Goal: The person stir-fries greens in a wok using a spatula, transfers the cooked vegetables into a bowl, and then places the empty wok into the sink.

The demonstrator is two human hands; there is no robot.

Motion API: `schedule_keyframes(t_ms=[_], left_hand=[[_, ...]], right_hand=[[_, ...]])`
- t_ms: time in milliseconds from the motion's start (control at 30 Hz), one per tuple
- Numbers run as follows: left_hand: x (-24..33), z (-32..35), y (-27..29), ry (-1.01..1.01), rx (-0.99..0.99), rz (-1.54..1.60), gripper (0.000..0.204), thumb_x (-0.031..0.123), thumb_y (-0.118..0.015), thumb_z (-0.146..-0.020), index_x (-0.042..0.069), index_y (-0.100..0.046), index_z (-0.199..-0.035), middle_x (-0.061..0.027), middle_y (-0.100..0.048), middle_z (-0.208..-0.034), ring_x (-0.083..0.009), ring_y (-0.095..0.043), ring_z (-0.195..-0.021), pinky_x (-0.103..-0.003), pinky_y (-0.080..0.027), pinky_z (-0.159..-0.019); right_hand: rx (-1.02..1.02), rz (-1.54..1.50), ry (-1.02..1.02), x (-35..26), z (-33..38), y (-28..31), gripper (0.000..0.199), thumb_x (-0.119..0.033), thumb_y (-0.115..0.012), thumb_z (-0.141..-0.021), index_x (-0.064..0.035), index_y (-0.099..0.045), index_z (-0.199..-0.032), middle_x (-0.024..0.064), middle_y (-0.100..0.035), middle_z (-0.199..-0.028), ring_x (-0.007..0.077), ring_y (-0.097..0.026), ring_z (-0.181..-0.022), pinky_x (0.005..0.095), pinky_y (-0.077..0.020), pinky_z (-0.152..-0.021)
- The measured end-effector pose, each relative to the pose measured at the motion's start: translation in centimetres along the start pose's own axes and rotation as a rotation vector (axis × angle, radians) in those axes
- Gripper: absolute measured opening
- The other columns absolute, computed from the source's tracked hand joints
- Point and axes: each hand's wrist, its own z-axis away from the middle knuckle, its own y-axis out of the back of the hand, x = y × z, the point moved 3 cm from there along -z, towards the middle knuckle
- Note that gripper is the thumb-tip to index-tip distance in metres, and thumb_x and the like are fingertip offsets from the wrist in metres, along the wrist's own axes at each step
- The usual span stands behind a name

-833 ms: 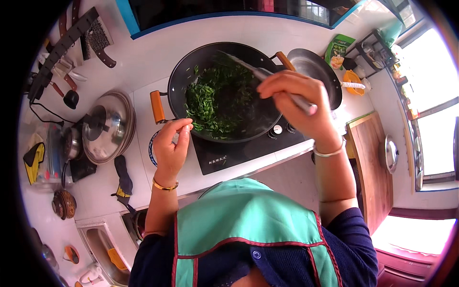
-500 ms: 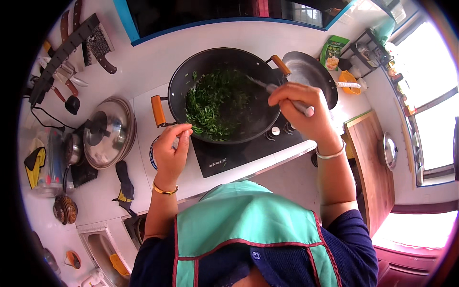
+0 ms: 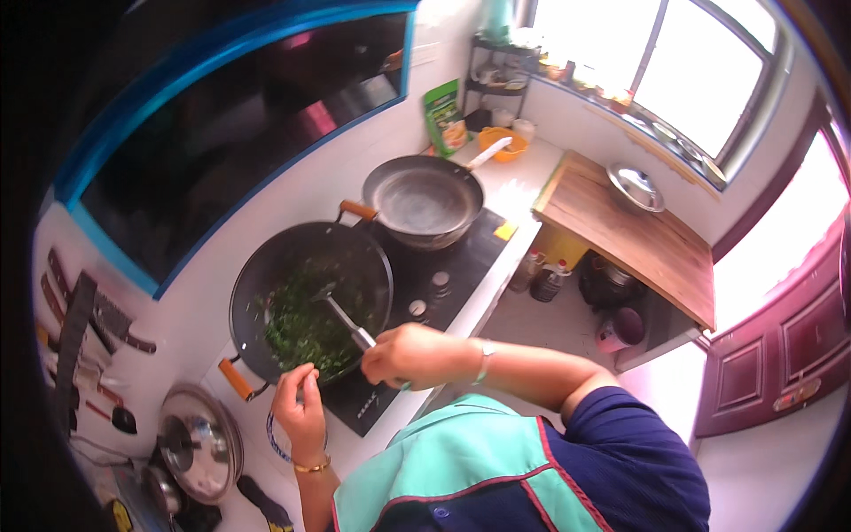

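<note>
A large black wok (image 3: 368, 253) sits on the dark cooktop, with chopped green leaves (image 3: 301, 328) gathered mostly in its near left part. My right hand (image 3: 412, 356) is closed round the handle of a metal spatula (image 3: 346, 319), whose head is over the greens inside the wok. At the wok's near rim, beside its left wooden handle (image 3: 238, 379), my left hand (image 3: 301, 412) has thumb and fingertips pressed together. Whatever is between those fingertips, if anything, is too small to make out.
A second pan (image 3: 421, 199) stands right behind the wok. Beyond it are a green pouch (image 3: 446, 120) and an orange basket (image 3: 505, 146). A wooden counter (image 3: 620, 226) bears a metal lid (image 3: 635, 186). Knives (image 3: 75, 328) hang at left above a large lid (image 3: 199, 443).
My view has turned to the right, bringing the wooden counter, window and door further in. The spatula has swung from the wok's right side to over the greens. My left hand stays near the rim.
</note>
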Motion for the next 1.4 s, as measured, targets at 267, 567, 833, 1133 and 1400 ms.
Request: schedule_keyframes(t_ms=[267, 567, 833, 1133, 1400], left_hand=[[3.3, 1.1, -1.9, 0.009, 0.107, -0.103, 0.013, -0.002, -0.057, -0.084, -0.001, -0.064, -0.094, -0.0104, -0.065, -0.083, -0.0207, -0.064, -0.074, -0.03, -0.05, -0.068], [9.9, 1.1, -8.4, -0.002, 0.1, -0.071, 0.025, -0.001, -0.056, -0.084, 0.004, -0.064, -0.108, -0.011, -0.066, -0.094, -0.0238, -0.065, -0.086, -0.031, -0.051, -0.072], [14.3, 2.0, -12.4, -0.555, 0.031, -0.642, 0.049, 0.042, -0.036, -0.097, 0.012, -0.051, -0.133, -0.0168, -0.032, -0.149, -0.0353, -0.024, -0.14, -0.048, -0.017, -0.113], [11.2, 3.3, -4.7, -0.172, 0.207, -0.868, 0.055, 0.039, -0.052, -0.091, 0.011, -0.043, -0.137, -0.0186, -0.033, -0.146, -0.0367, -0.029, -0.137, -0.054, -0.013, -0.111], [11.8, 2.4, -7.9, -0.51, -0.009, -0.715, 0.05, 0.044, -0.056, -0.084, 0.025, -0.05, -0.129, -0.0194, -0.033, -0.146, -0.0343, -0.027, -0.138, -0.056, -0.012, -0.11]], right_hand=[[-0.016, 0.061, -0.001, 0.5, 2.4, 1.4, 0.039, -0.009, -0.056, -0.08, -0.0074, -0.059, -0.119, 0.0142, -0.052, -0.126, 0.0271, -0.064, -0.088, 0.0369, -0.0528, -0.073], [0.406, -0.222, 0.259, 1.3, 1.9, 7.2, 0.043, -0.003, -0.062, -0.082, -0.0048, -0.053, -0.124, 0.0201, -0.052, -0.126, 0.0345, -0.061, -0.099, 0.0364, -0.0543, -0.075], [-0.149, -1.859, 0.016, 0.0, 1.5, 0.5, 0.06, -0.044, -0.029, -0.1, -0.0035, -0.028, -0.144, 0.0125, -0.039, -0.142, 0.0248, -0.038, -0.131, 0.0367, -0.029, -0.109], [-0.14, -1.674, -0.043, -0.7, 5.3, 1.3, 0.085, -0.064, -0.041, -0.089, -0.0071, -0.019, -0.148, 0.0118, -0.022, -0.153, 0.0297, -0.026, -0.139, 0.045, -0.0239, -0.111], [-0.115, -1.784, 0.137, -1.0, 2.6, -1.0, 0.065, -0.049, -0.032, -0.098, -0.0048, -0.024, -0.146, 0.0132, -0.033, -0.147, 0.0262, -0.035, -0.132, 0.0378, -0.0299, -0.108]])
